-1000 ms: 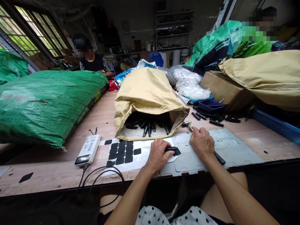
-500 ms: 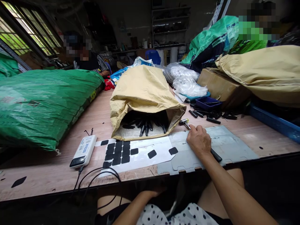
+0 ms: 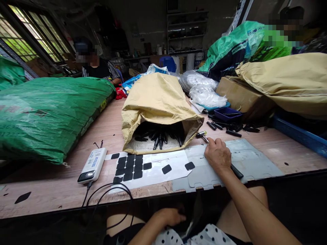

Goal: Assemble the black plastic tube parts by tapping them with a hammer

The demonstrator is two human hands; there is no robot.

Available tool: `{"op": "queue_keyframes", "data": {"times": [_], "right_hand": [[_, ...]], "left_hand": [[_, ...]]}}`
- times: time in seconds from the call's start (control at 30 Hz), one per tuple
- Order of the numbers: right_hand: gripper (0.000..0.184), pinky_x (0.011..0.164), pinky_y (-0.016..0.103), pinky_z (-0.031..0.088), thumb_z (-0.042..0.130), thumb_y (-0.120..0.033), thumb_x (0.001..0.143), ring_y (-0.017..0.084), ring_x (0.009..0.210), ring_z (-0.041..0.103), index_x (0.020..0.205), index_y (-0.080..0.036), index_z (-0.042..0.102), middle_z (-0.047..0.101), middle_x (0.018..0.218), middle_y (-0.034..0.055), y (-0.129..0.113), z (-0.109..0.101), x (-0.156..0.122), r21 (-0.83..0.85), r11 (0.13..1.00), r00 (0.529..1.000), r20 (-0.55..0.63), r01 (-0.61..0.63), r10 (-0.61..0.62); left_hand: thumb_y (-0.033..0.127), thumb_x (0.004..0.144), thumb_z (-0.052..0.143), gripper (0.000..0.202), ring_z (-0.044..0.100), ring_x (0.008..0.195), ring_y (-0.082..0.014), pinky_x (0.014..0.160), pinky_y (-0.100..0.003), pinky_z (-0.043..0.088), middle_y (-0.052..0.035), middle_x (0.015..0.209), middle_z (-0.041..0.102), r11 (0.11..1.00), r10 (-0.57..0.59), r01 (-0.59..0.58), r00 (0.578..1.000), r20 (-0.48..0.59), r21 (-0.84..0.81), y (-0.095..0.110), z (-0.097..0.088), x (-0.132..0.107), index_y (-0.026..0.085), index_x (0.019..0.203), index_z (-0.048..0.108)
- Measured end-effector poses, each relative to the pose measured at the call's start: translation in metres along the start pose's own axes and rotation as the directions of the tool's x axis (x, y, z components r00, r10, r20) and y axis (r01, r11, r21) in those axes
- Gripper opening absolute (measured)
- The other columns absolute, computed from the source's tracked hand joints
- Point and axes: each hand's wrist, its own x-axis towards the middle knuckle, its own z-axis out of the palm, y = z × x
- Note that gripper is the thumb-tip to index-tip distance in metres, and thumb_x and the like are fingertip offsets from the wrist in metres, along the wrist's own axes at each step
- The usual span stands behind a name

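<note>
My right hand rests curled on the grey mat, its fingers closed round a thin tool with a metal tip and a black handle that sticks out behind the wrist. My left hand is down below the table edge in my lap, fingers curled; what it holds is hidden. On the white backing sheet lie several black adhesive pads, two of them loose near my right hand. The tan paper sack lies open towards me with black pen-like parts inside.
A white power bank with a black cable lies left of the sheet. A big green sack fills the left side. A blue tray, loose black parts, a cardboard box and more sacks stand at the right. Two other people sit at the back.
My left hand left the black pad on the sheet and dropped below the table edge into my lap. My right hand has stayed on the mat with the tool.
</note>
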Motion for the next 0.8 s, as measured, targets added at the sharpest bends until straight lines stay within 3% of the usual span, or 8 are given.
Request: {"op": "queue_keyframes", "data": {"times": [0.07,0.17,0.27,0.33,0.37,0.43,0.5,0.8], "right_hand": [[0.033,0.065,0.033,0.026,0.047,-0.024,0.096,0.022,0.085,0.050,0.123,-0.019,0.065,0.057,0.097,0.0109,0.000,0.000,0.000,-0.003,1.000,1.000,-0.002,-0.001,0.001],[0.033,0.065,0.032,0.027,0.047,-0.024,0.096,0.022,0.085,0.050,0.123,-0.019,0.065,0.057,0.097,0.0110,0.000,-0.001,-0.001,-0.013,1.000,1.000,-0.003,0.002,-0.002],[0.033,0.065,0.033,0.027,0.045,-0.024,0.097,0.023,0.085,0.051,0.122,-0.019,0.066,0.057,0.097,0.0112,-0.001,-0.002,-0.001,-0.014,1.000,1.000,0.000,0.005,-0.005],[0.032,0.065,0.033,0.027,0.044,-0.024,0.098,0.023,0.085,0.051,0.121,-0.018,0.066,0.058,0.097,0.0113,-0.001,-0.003,-0.001,-0.013,1.000,1.000,0.004,0.008,-0.008],[0.032,0.065,0.032,0.028,0.044,-0.024,0.098,0.023,0.085,0.052,0.121,-0.017,0.065,0.058,0.097,0.0115,-0.001,-0.003,0.000,-0.013,1.000,1.000,0.007,0.009,-0.009],[0.032,0.065,0.032,0.028,0.045,-0.024,0.097,0.023,0.086,0.052,0.121,-0.016,0.065,0.058,0.098,0.0118,-0.001,-0.003,0.000,-0.010,1.000,1.000,0.013,0.006,-0.006],[0.032,0.065,0.032,0.028,0.045,-0.023,0.097,0.022,0.087,0.053,0.121,-0.016,0.065,0.058,0.098,0.0118,-0.002,-0.003,0.000,-0.005,1.000,1.000,0.017,0.003,-0.003],[0.030,0.065,0.033,0.027,0.046,-0.023,0.096,0.023,0.088,0.052,0.119,-0.018,0.066,0.058,0.097,0.0108,-0.002,-0.001,0.001,-0.022,1.000,1.000,-0.004,0.005,-0.005]], "left_hand": [[0.042,0.075,0.076,0.029,0.068,0.078,-0.0240,0.071,-0.035,0.054,-0.0018,0.085,0.075,0.996,0.069,-0.075,0.990,0.123,0.042,0.023,-0.013,-0.017,0.030,0.100,0.079],[0.047,0.084,0.072,0.028,0.067,0.076,-0.0164,0.069,-0.024,0.049,0.0010,0.087,0.075,0.952,0.301,-0.305,0.923,0.240,-0.020,0.068,-0.060,-0.046,0.029,0.105,0.078],[0.045,0.094,0.062,0.026,0.066,0.084,-0.0160,0.075,-0.023,0.049,0.0002,0.091,0.075,0.924,0.383,-0.383,0.924,0.006,-0.013,0.095,-0.127,-0.058,0.024,0.103,0.076],[0.042,0.098,0.055,0.028,0.066,0.082,-0.0181,0.074,-0.026,0.050,-0.0021,0.091,0.074,0.956,0.291,-0.265,0.910,-0.296,0.128,0.094,-0.171,-0.051,0.022,0.098,0.074],[0.038,0.098,0.054,0.026,0.067,0.087,-0.0204,0.078,-0.029,0.051,-0.0042,0.095,0.074,0.964,0.238,-0.143,0.844,-0.481,0.225,0.088,-0.190,-0.044,0.021,0.098,0.073],[0.030,0.098,0.052,0.024,0.065,0.104,-0.0266,0.091,-0.036,0.051,-0.0104,0.110,0.072,0.926,0.165,0.169,0.624,-0.764,0.338,0.072,-0.220,-0.027,0.019,0.107,0.072],[0.022,0.098,0.048,0.029,0.061,0.117,-0.0309,0.098,-0.041,0.049,-0.0146,0.121,0.069,0.847,0.104,0.409,0.500,-0.860,0.341,0.055,-0.239,-0.011,0.017,0.115,0.071],[0.005,0.088,0.046,0.039,0.062,0.116,-0.0340,0.091,-0.043,0.053,-0.0167,0.120,0.067,0.766,-0.032,0.565,0.508,-0.861,0.305,0.034,-0.248,0.002,0.017,0.113,0.074]]}}
